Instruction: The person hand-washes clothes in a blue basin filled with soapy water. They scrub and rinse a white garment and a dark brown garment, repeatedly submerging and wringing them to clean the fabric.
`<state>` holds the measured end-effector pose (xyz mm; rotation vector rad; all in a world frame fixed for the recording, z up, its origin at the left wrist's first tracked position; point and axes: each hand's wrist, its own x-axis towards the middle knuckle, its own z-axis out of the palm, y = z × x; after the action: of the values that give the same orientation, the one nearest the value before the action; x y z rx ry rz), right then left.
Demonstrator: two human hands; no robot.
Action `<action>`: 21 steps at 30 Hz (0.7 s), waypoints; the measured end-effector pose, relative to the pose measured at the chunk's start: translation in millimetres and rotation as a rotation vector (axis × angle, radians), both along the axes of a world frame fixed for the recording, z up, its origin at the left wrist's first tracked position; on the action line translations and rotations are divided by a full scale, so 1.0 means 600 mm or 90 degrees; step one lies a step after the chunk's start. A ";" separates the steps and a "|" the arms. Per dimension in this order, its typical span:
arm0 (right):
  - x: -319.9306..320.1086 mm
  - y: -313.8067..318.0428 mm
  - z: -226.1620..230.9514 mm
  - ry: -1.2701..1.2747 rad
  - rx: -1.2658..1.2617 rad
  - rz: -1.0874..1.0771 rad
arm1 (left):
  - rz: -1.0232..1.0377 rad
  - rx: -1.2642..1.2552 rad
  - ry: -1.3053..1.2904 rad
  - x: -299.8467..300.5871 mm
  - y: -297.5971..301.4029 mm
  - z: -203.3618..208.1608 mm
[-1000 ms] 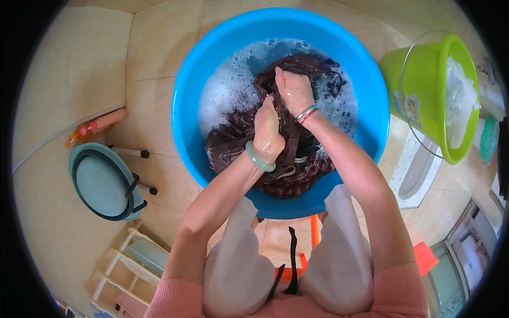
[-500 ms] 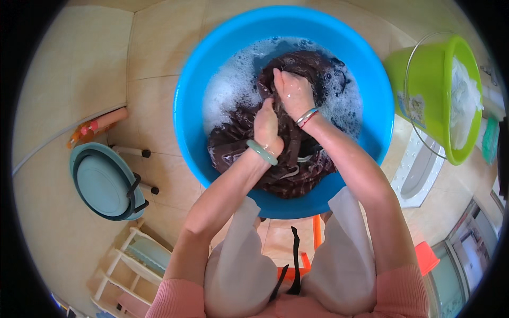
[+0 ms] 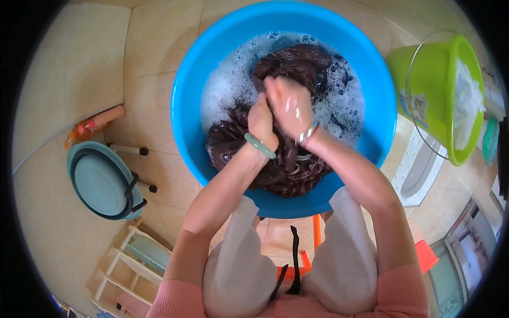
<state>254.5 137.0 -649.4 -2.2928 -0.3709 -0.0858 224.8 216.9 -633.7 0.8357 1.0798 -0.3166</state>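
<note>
A large round blue basin (image 3: 379, 122) holds foamy water and a wet dark brown garment (image 3: 297, 61). Both of my hands are close together over the middle of the cloth. My left hand (image 3: 261, 121), with a pale green bangle at the wrist, is closed on a fold of it. Beside and slightly farther off, my right hand (image 3: 291, 106), with a silver bracelet, is also closed on the garment; motion blurs its fingers a little. White suds (image 3: 220, 87) lie thickest on the left of the water.
At the right stands a green bucket (image 3: 429, 79) with a wire handle and white plastic inside, near a white squat toilet (image 3: 419, 169). Blue-grey folding basins (image 3: 101, 183) lean at the left wall, above a cream rack (image 3: 122, 259). An orange stool (image 3: 317, 233) shows below.
My right hand has come back toward me and closer to my left hand, turning over so its wet back faces up. My left hand has shifted slightly left.
</note>
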 end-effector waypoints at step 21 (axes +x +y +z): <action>0.071 -0.080 -0.062 -0.033 -0.125 -0.019 | -0.017 -0.212 0.000 0.037 0.027 0.058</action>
<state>297.2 89.0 -686.3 -2.4945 -0.3868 -0.1280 247.0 233.2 -598.7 0.5531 0.9832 -0.5034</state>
